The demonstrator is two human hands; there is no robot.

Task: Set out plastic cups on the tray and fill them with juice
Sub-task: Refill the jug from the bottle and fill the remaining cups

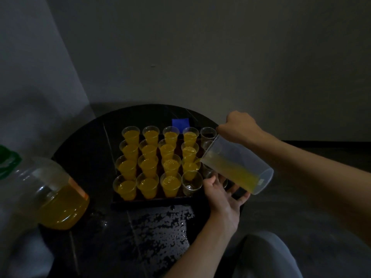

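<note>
Your table (90, 157) is round, dark and glossy, with pale veins. A dark tray (152, 200) sits near its middle, front rim toward you. Behind the tray, at the far edge, lies a blue square (180, 123). At the left rim is a large clear bottle (50, 193), part full of orange liquid; whether its base rests fully on the top is unclear. Droplets (160, 227) wet the surface just in front of the tray.

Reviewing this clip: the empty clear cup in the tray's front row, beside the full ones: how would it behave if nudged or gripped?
The empty cup looks like thin clear plastic, so probably very light and easily tipped by a nudge. Its wall would likely flex if squeezed. Wet patches on the table hint that it may be slippery.
</note>
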